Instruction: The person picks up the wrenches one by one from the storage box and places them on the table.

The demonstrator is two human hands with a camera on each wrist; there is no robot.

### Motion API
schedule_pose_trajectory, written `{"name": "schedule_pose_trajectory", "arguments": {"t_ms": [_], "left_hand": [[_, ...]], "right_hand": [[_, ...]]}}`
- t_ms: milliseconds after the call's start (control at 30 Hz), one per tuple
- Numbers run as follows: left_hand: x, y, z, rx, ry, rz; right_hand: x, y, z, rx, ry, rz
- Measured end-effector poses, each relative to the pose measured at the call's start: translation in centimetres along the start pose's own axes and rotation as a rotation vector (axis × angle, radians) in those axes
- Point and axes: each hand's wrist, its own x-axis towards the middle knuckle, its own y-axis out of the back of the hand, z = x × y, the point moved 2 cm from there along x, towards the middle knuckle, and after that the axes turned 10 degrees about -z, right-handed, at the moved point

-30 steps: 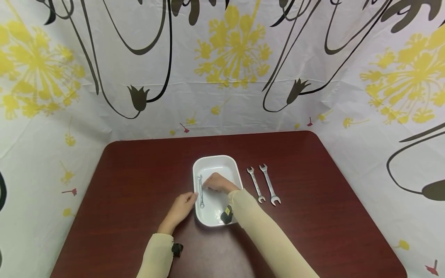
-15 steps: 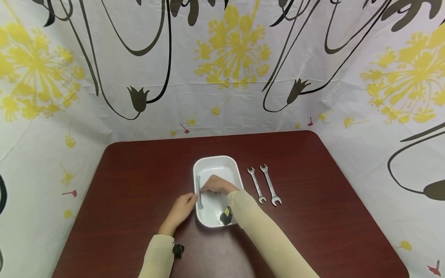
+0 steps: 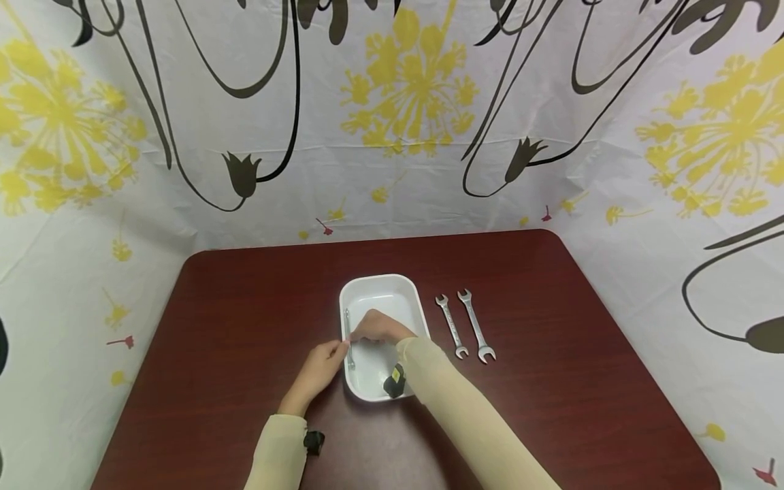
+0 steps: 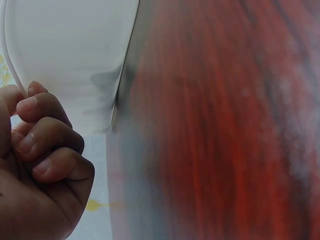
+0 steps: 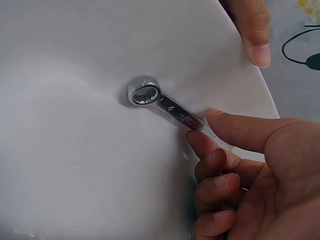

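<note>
A white rectangular tray (image 3: pixel 392 289) stands on the table. Inside it, along the left wall, lies a small combination wrench (image 5: pixel 172 110), its ring end toward the person. My right hand (image 3: pixel 382 327) reaches into the tray and pinches the wrench's shaft between thumb and index finger, the other fingers curled in the right wrist view. My left hand (image 3: pixel 318 371) grips the tray's left rim, with the thumb over the edge in the right wrist view. In the left wrist view the curled fingers (image 4: pixel 60 135) sit below that rim.
To the right of the tray, two open-end wrenches lie side by side on the dark red-brown table (image 3: pixel 551 381): a shorter wrench (image 3: pixel 452 327) and a longer wrench (image 3: pixel 476 327). Patterned cloth (image 3: pixel 392 197) surrounds the table at the back and sides.
My right hand has shifted left, bringing the wrench from the tray floor close against the left wall, where it looks narrower, turned toward its edge. The left hand stays at the rim.
</note>
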Motion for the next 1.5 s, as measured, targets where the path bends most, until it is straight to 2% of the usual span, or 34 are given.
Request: {"name": "schedule_pose_trajectory", "arguments": {"t_ms": [333, 700, 1100, 1500], "left_hand": [[-0.2, -0.1, -0.1, -0.01, 0.014, 0.006], [0.0, -0.1, 0.2, 0.004, -0.009, 0.028], [0.0, 0.0, 0.3, -0.017, -0.002, 0.019], [-0.1, -0.2, 0.1, 0.001, 0.0, 0.024]], "right_hand": [[-0.1, -0.2, 0.0, 0.023, 0.039, 0.004], [-0.5, 0.0, -0.4, 0.052, 0.069, -0.014], [-0.5, 0.2, -0.2, 0.062, 0.059, 0.013], [-1.3, 0.5, -0.2, 0.075, 0.045, 0.034]]}}
